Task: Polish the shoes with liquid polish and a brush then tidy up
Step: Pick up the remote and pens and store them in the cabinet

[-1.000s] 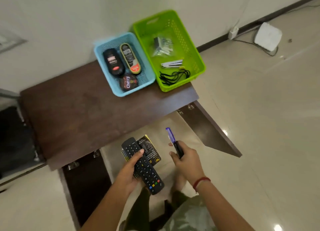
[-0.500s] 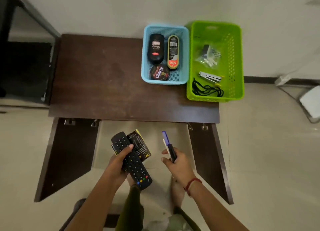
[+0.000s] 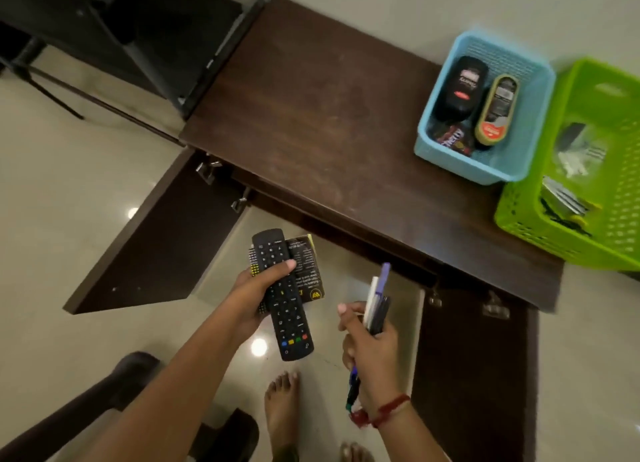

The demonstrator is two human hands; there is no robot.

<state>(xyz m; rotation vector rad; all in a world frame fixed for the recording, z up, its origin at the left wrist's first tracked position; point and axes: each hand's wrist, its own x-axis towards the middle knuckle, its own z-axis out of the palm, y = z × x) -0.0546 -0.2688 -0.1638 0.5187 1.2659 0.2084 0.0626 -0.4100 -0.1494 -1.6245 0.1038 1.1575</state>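
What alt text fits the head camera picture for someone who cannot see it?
Seen from above, a person's left hand grips a black remote with a black packet, and the right hand holds a few pens, in front of a dark wooden table. On the table's right end stand a blue basket of shoe polish containers and a green basket.

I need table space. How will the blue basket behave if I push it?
The blue basket looks like thin plastic, so it is probably light and would slide easily on the smooth table. The black bottle lying loose inside may shift or roll.
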